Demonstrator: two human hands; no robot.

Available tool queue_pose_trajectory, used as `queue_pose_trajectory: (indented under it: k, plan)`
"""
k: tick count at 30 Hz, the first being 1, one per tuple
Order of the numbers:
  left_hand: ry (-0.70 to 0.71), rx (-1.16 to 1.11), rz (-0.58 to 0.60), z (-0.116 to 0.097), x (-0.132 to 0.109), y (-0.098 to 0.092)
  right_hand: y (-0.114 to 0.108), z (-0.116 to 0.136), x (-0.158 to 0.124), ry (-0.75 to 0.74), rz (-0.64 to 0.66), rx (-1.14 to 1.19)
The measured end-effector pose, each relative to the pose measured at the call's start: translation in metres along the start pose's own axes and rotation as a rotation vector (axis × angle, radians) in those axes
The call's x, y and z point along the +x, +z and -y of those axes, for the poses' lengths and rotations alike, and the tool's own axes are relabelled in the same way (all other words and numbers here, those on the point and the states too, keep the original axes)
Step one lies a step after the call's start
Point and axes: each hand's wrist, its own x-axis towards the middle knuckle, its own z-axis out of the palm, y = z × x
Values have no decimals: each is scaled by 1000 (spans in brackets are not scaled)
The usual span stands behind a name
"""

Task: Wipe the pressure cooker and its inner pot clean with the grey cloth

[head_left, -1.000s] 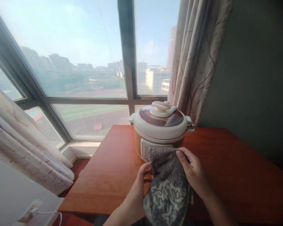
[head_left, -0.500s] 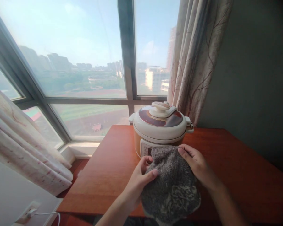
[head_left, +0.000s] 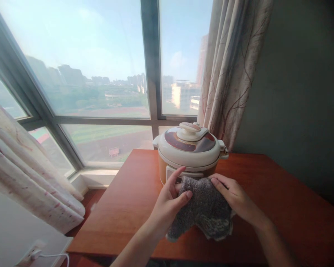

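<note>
A grey, fuzzy cloth (head_left: 204,202) hangs between my two hands, above the front of the wooden table. My left hand (head_left: 171,198) grips its upper left corner with the thumb in front, while the index finger points up, free of the fabric. At the upper right edge, my right hand (head_left: 231,193) pinches the cloth between thumb and fingers. Its lower edge hangs in uneven folds. Just behind stands a white and tan electric pressure cooker (head_left: 187,154) with its lid on; the cloth and my hands hide part of its front panel.
The reddish-brown table (head_left: 122,207) reaches toward a large window with a grey frame (head_left: 153,74). Curtains hang on the left (head_left: 25,174) and the right (head_left: 231,74). At lower left, a white cable (head_left: 54,254) runs from a wall socket.
The cloth's lower part has lifted and bunched into folds, where it hung flatter and lower before. My left index finger has stretched upward. My right hand keeps its pinch at nearly the same spot.
</note>
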Motion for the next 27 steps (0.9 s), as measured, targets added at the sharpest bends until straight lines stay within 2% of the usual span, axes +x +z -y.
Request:
queue_pose_trajectory:
  k: [3,6,8,10,13,15,16,18,20,22,24,25,27]
  plan:
    - [16,10,63,-1,0,2,-5,8,-7,-120,-11,-52]
    - [66,92,127,-7,-1,4,0,18,-12,-212,43,-107]
    - [110,222,160,-13,1,3,7,25,-11,-165,82,-137]
    - [158,453,162,-21,5,-1,13,28,-7,-80,159,-87]
    - [264,805,82,-31,17,-14,14,22,-4,58,310,191]
    - [367,890,-13,-37,27,-26,9,13,-9,173,289,432]
    - [424,896,-73,-41,32,-33,5,7,-13,241,211,534]
    - [545,891,-225,-50,43,-48,-5,-4,-25,382,-49,670]
    - [657,901,-377,-59,54,-64,-12,-13,-36,500,-393,718]
    - [724,929,-459,-68,66,-78,-13,-19,-43,540,-727,685]
    - [749,951,-491,-73,79,-90,-5,-24,-40,451,-967,588]
    - [748,954,-502,-73,86,-94,3,-26,-34,378,-1031,522]
    - [691,924,-501,-70,100,-102,25,-31,-18,217,-1062,369]
